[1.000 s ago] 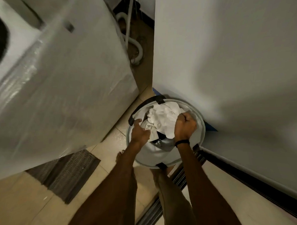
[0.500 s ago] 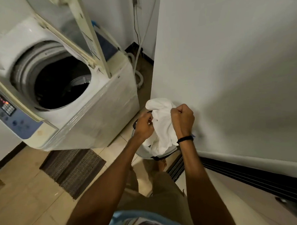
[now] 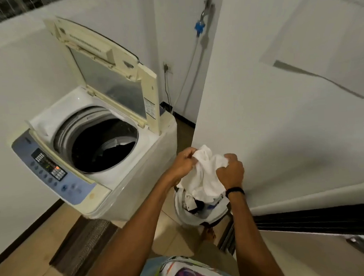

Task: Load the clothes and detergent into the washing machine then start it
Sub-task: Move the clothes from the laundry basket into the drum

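Both grips are clamped on the white garment (image 3: pixel 205 176). Our left grip (image 3: pixel 183 163) pinches one bunched edge, and our right grip (image 3: pixel 230 171) has its fingers curled round the other. A second ago both were down in the laundry basket (image 3: pixel 192 218), buried in the heap. Now they have risen and the cloth has come up with them — its top is well above the rim, while its tail trails among the clothes left inside. We judge the pick done and the carry to the machine the step in hand.

The garment is soft, crumpled and plain white. It hangs slack between our grips, so it may drag other pieces out as it clears the rim.

To our left the washing machine (image 3: pixel 137 180) stands just beside the basket, with its lid (image 3: pixel 113 82) propped upright and the drum (image 3: pixel 105 146) open. The drum is dark inside, with something pale at the bottom that we cannot make out. The control panel (image 3: pixel 48 167) shows a small lit display. We see no detergent — that step and the start remain.
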Tool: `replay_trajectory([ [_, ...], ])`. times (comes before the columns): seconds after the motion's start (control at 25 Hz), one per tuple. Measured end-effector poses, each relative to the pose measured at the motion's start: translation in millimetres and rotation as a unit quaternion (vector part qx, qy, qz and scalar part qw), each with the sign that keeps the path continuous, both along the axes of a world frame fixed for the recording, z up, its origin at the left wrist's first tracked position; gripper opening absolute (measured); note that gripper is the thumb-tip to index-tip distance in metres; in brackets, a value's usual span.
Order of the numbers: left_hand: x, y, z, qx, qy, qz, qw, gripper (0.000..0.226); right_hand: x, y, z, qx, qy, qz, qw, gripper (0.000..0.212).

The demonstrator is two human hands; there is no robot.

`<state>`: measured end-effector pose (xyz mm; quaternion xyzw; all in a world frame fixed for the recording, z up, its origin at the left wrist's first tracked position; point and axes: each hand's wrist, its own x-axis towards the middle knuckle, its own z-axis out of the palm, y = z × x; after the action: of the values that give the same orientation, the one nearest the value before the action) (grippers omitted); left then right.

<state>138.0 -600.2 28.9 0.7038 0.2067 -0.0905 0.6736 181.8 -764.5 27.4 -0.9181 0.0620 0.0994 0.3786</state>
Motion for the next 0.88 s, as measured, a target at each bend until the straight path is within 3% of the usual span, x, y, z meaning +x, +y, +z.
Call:
replay_trajectory([
  [0.08, -5.8, 26.7, 36.1, -0.110, -0.009, -0.003, 0.994, 0.017, -8.2, 17.7, -9.3, -0.072, 0.062, 0.072, 0.993, 0.088],
  [0.16, -15.4, 64.3, 72.6, -0.196, -0.019, -0.023, 0.980, 0.019, -18.5, 45.4, -20.6, -0.117, 0.084, 0.115, 0.983, 0.105],
  [0.2, -19.7, 83.8, 89.6, -0.229, -0.033, -0.030, 0.972, 0.020, -24.4, 61.8, -16.2, -0.101, 0.090, 0.115, 0.984, 0.098],
  [0.28, -27.5, 125.8, 117.4, -0.274, -0.062, -0.036, 0.959, 0.022, -40.0, 92.6, -6.6, 0.067, 0.086, 0.055, 0.993, 0.060],
  [0.36, -36.7, 171.9, 135.7, -0.264, -0.077, -0.005, 0.961, 0.023, -59.4, 134.2, 28.1, 0.291, 0.104, -0.065, 0.949, 0.035],
  [0.44, -41.2, 216.7, 142.6, -0.210, -0.081, 0.059, 0.972, 0.021, -63.2, 163.9, 49.2, 0.423, 0.074, -0.063, 0.901, 0.040],
  [0.56, -43.2, 285.5, 144.4, -0.076, -0.063, 0.125, 0.987, 0.024, -57.3, 214.5, 96.7, 0.508, 0.008, -0.044, 0.860, 0.054],
  [0.64, -50.4, 318.5, 146.5, -0.026, -0.058, 0.167, 0.984, 0.030, -50.6, 247.8, 130.4, 0.543, -0.006, -0.029, 0.839, 0.045],
  [0.76, -70.0, 350.9, 154.3, -0.065, -0.077, 0.198, 0.975, 0.022, -40.6, 303.5, 153.9, 0.583, 0.006, -0.009, 0.812, 0.040],
  [0.88, -90.9, 389.8, 153.0, -0.211, -0.090, 0.099, 0.968, 0.035, -45.1, 353.0, 154.1, 0.579, 0.017, 0.030, 0.815, 0.032],
])
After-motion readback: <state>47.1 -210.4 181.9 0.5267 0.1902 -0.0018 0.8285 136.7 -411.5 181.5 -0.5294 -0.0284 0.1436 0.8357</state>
